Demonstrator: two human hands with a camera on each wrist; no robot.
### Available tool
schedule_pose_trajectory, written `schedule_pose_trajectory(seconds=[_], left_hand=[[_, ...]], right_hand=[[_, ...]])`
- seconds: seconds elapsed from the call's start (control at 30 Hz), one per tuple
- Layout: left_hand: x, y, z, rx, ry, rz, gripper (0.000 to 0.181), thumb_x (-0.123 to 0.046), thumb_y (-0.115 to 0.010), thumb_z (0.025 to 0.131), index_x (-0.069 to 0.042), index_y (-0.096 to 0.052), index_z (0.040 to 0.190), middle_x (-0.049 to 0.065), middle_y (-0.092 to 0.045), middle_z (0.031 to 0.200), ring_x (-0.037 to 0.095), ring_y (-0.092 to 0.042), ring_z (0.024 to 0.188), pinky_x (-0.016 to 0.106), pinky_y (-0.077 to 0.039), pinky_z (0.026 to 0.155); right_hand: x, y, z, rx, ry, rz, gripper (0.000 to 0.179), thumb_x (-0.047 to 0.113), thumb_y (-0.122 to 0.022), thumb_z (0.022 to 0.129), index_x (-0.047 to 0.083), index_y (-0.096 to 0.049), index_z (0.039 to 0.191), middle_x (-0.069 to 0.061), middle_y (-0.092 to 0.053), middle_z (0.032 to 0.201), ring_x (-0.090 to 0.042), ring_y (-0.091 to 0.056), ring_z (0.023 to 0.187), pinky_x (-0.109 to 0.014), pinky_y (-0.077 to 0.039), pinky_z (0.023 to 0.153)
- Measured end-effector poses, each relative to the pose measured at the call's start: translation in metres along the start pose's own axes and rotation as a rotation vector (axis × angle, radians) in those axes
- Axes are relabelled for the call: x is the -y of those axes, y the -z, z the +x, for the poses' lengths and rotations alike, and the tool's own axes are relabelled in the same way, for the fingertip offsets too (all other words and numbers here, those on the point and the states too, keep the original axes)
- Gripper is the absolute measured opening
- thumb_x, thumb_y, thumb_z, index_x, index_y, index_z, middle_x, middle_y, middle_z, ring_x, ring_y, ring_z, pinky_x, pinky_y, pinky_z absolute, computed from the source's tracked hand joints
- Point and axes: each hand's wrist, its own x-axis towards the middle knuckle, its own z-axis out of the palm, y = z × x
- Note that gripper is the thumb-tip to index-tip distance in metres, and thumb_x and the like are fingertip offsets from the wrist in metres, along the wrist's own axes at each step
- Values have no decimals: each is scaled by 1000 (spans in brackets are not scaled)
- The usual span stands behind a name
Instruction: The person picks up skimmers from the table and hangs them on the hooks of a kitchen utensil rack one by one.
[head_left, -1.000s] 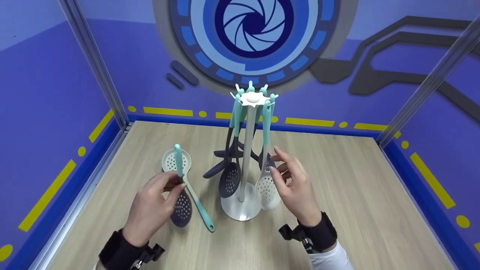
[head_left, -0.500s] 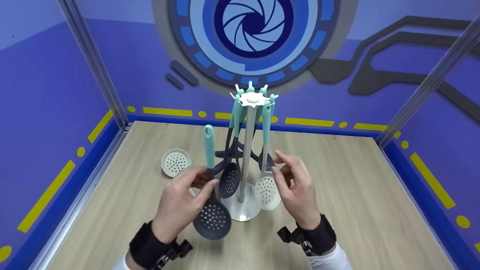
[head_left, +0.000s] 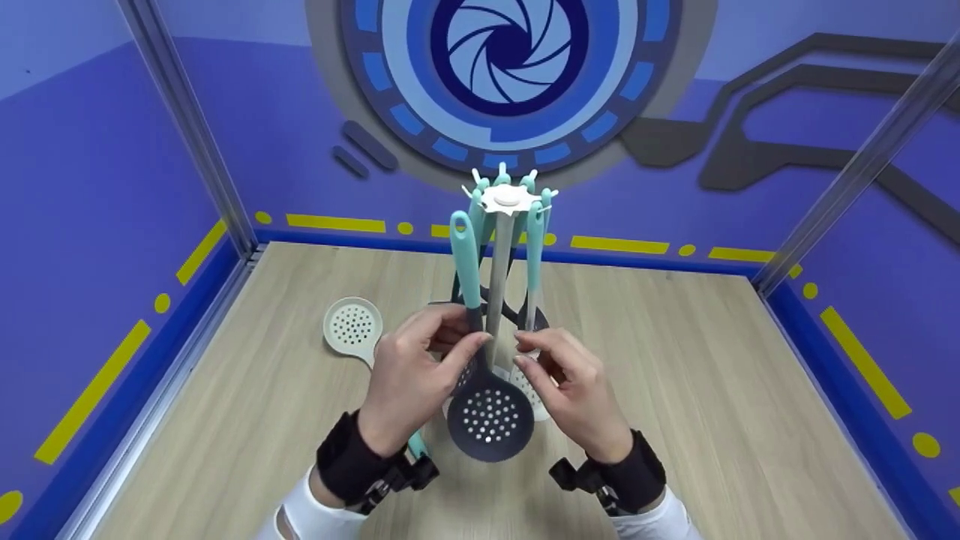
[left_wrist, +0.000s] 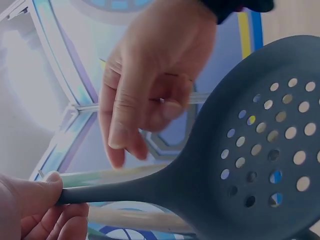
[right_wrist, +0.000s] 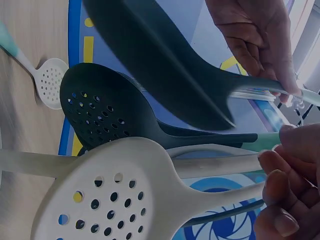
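Observation:
My left hand (head_left: 420, 367) pinches a dark grey skimmer (head_left: 491, 420) by its neck, the perforated bowl down and the teal handle up. It stands in front of the utensil rack (head_left: 499, 277), its handle top close to the hooks. In the left wrist view its round bowl (left_wrist: 270, 130) fills the right side. My right hand (head_left: 574, 386) is beside the rack with fingers bent and nothing seen between them, near a hanging white perforated utensil (head_left: 534, 394). That white utensil (right_wrist: 115, 195) shows large in the right wrist view, partly overlapping a dark perforated one (right_wrist: 105, 110).
More teal-handled utensils hang from the rack's white hook top (head_left: 508, 198), partly hidden by my hands and the skimmer. A white skimmer (head_left: 351, 326) lies on the wooden table (head_left: 720, 390) at the left. Blue printed walls (head_left: 247, 135) enclose the table's back and sides.
My left hand has carried the dark skimmer rightward from above the white skimmer to the rack's front, raising its handle. My right hand has shifted slightly left and down, its fingertips still near the rack.

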Motion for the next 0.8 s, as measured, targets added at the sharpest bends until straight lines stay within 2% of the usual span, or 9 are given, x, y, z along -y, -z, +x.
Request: schedule_pose_trajectory(seconds=[0.2,0.33,0.47,0.63,0.8], left_hand=[[-4,-7,7,-6,-23,-25,24,-29,-78,96,-12,-73,112,-3,-74,96,3,-70,79,21,-61,71],[-4,-9,10,-12,-13,-51,24,-30,-79,95,-12,-73,110,-4,-74,95,3,-70,78,21,-61,69],[-3,-11,13,-22,-7,-73,24,-31,-79,95,-12,-73,110,-5,-74,95,3,-70,77,22,-61,68],[-2,-14,14,-3,-10,-84,24,-31,-78,96,-13,-73,111,-5,-74,96,3,-70,78,22,-61,69],[-2,-18,14,11,-26,-70,22,-30,-76,97,-13,-75,112,-6,-75,96,3,-69,79,22,-60,68]], right_hand=[[2,1,0,115,-47,14,26,8,-77,95,18,-76,119,5,-74,104,-6,-59,79,-24,-52,60],[1,1,-1,165,-82,-5,24,15,-77,96,24,-76,119,11,-74,103,-5,-59,81,-30,-55,61],[-2,1,-1,193,-99,-34,22,15,-77,97,26,-77,116,14,-72,103,-4,-58,81,-27,-53,61],[-3,2,-2,216,-89,-34,20,13,-76,98,25,-77,114,13,-71,104,-4,-59,81,-21,-51,62],[-3,3,-3,239,-74,-38,17,13,-74,99,22,-75,113,10,-71,103,-4,-61,84,-25,-55,66]])
